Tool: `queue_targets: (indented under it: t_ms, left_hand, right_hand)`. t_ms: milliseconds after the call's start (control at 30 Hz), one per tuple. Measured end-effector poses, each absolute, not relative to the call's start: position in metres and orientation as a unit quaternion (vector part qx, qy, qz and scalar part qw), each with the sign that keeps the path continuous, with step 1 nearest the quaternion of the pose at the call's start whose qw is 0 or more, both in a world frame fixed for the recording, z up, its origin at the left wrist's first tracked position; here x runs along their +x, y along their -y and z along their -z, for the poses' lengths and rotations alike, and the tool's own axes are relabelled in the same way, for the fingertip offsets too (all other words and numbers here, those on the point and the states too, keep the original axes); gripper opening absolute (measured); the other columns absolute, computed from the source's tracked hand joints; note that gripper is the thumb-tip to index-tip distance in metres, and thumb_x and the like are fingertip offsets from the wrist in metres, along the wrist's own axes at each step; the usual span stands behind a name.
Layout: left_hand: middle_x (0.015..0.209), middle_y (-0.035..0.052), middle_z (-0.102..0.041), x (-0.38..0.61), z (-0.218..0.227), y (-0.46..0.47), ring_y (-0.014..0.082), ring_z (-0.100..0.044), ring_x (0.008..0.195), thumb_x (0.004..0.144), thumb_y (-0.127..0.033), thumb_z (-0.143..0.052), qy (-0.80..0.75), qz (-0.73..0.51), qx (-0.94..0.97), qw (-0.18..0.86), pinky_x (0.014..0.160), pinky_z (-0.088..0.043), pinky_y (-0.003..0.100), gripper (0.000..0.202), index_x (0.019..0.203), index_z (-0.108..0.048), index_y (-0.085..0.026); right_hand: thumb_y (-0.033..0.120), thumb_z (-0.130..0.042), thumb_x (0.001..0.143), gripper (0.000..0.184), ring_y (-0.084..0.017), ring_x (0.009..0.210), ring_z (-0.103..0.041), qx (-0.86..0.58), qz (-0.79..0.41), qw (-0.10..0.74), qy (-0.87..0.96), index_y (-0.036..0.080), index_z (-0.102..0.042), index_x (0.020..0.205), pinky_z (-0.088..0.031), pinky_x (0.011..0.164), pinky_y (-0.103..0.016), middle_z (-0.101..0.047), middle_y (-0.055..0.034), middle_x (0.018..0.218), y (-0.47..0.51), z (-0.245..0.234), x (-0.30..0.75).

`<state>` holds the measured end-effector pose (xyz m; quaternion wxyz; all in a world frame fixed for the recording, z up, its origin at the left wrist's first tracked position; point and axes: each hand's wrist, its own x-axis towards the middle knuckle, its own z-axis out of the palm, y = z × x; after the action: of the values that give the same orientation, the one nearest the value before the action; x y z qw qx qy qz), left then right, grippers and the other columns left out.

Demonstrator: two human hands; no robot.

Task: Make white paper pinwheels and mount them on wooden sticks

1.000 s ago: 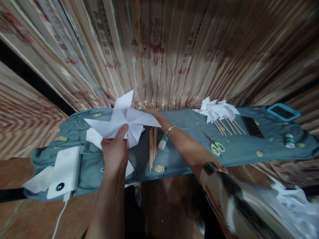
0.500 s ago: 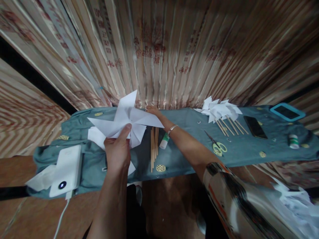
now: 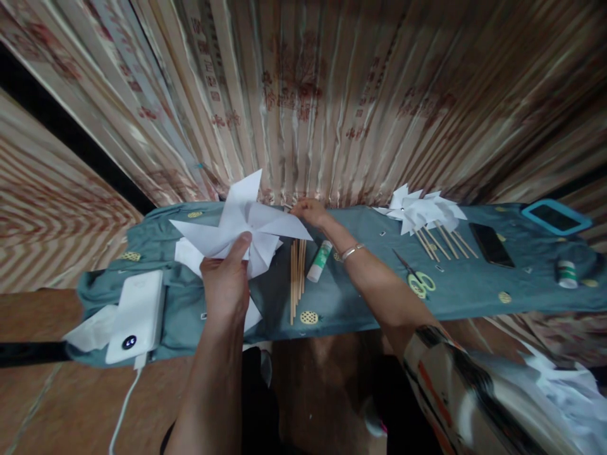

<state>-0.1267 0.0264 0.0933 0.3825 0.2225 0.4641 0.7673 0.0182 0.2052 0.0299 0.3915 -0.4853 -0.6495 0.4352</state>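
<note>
A white paper pinwheel (image 3: 265,222) is held up in my left hand (image 3: 225,281), the thumb pressed near its centre. Behind the pinwheel's right blade, at the far edge of the cloth, my right hand (image 3: 310,213) has its fingers pinched together. A small thin thing shows at those fingertips, too small to name. Several wooden sticks (image 3: 297,278) lie in a bundle below the pinwheel, their upper ends hidden by it. A green and white glue stick (image 3: 320,260) lies right of the sticks. White paper (image 3: 187,258) shows behind my left hand.
Finished pinwheels on sticks (image 3: 429,215) lie at right of centre, with scissors (image 3: 420,281), a phone (image 3: 490,244), a blue-framed tablet (image 3: 556,217) and another glue stick (image 3: 567,274) around them. A white power bank (image 3: 137,316) with a cable sits on the left of the green cloth (image 3: 360,303).
My right hand has drawn back from the far edge slightly to the right, with fingers pinched, uncovering more of the glue stick. My left hand still holds the pinwheel. The view has shifted slightly.
</note>
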Motion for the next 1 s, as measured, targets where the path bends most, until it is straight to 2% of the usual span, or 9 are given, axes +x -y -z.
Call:
queue_targets:
  t_ms: [167, 267, 400, 600, 800, 1000]
  left_hand:
    - [0.085, 0.0042, -0.075, -0.122, -0.089, -0.027, 0.0224, -0.071, 0.088, 0.058, -0.026, -0.083, -0.469, -0.759, 0.230, 0.389, 0.083, -0.058, 0.035, 0.026, 0.079, -0.070, -0.017]
    - [0.087, 0.0059, -0.076, -0.113, -0.082, -0.030, 0.0233, -0.071, 0.087, 0.058, -0.028, -0.083, -0.465, -0.755, 0.253, 0.387, 0.084, -0.058, 0.037, 0.029, 0.081, -0.071, -0.015]
    - [0.083, 0.0049, -0.076, -0.094, -0.070, -0.034, 0.0217, -0.072, 0.083, 0.058, -0.026, -0.082, -0.469, -0.732, 0.297, 0.395, 0.085, -0.057, 0.035, 0.029, 0.081, -0.073, -0.013]
    - [0.079, 0.0064, -0.076, -0.060, -0.055, -0.031, 0.0203, -0.070, 0.073, 0.057, -0.028, -0.081, -0.517, -0.649, 0.366, 0.422, 0.071, -0.057, 0.031, 0.024, 0.074, -0.073, -0.012]
    - [0.082, 0.0073, -0.077, -0.042, -0.044, -0.031, 0.0226, -0.070, 0.076, 0.057, -0.033, -0.081, -0.543, -0.593, 0.407, 0.434, 0.072, -0.055, 0.033, 0.029, 0.077, -0.074, -0.013]
    - [0.072, 0.0041, -0.074, -0.030, -0.032, -0.034, 0.0217, -0.067, 0.069, 0.062, -0.038, -0.079, -0.571, -0.530, 0.460, 0.425, 0.062, -0.052, 0.030, 0.024, 0.070, -0.073, -0.015]
  right_hand:
    - [0.033, -0.071, 0.076, 0.016, -0.014, 0.083, -0.068, -0.462, -0.516, 0.448, 0.565, 0.020, -0.064, 0.070, -0.055, 0.083, -0.029, -0.075, -0.0034, 0.086, -0.157, -0.036, 0.062]
    - [0.025, -0.078, 0.071, 0.012, -0.009, 0.081, -0.069, -0.371, -0.683, 0.496, 0.387, 0.020, -0.068, 0.075, -0.055, 0.079, -0.020, -0.075, -0.0010, 0.090, -0.117, -0.036, 0.091]
    - [0.018, -0.081, 0.071, 0.013, -0.009, 0.075, -0.068, -0.318, -0.751, 0.499, 0.293, 0.018, -0.069, 0.077, -0.056, 0.073, -0.018, -0.075, -0.0020, 0.084, -0.072, -0.033, 0.121]
    - [0.022, -0.085, 0.066, 0.019, -0.008, 0.071, -0.066, -0.318, -0.767, 0.491, 0.264, 0.017, -0.069, 0.073, -0.056, 0.066, -0.017, -0.073, -0.0009, 0.077, -0.037, -0.024, 0.150]
    - [0.023, -0.088, 0.062, 0.021, -0.007, 0.068, -0.065, -0.330, -0.754, 0.520, 0.229, 0.017, -0.070, 0.071, -0.055, 0.064, -0.015, -0.073, -0.0017, 0.079, -0.021, -0.023, 0.167]
    - [0.022, -0.091, 0.055, 0.025, -0.006, 0.068, -0.066, -0.348, -0.730, 0.535, 0.241, 0.019, -0.073, 0.072, -0.055, 0.067, -0.013, -0.074, 0.0014, 0.078, -0.013, -0.033, 0.179]
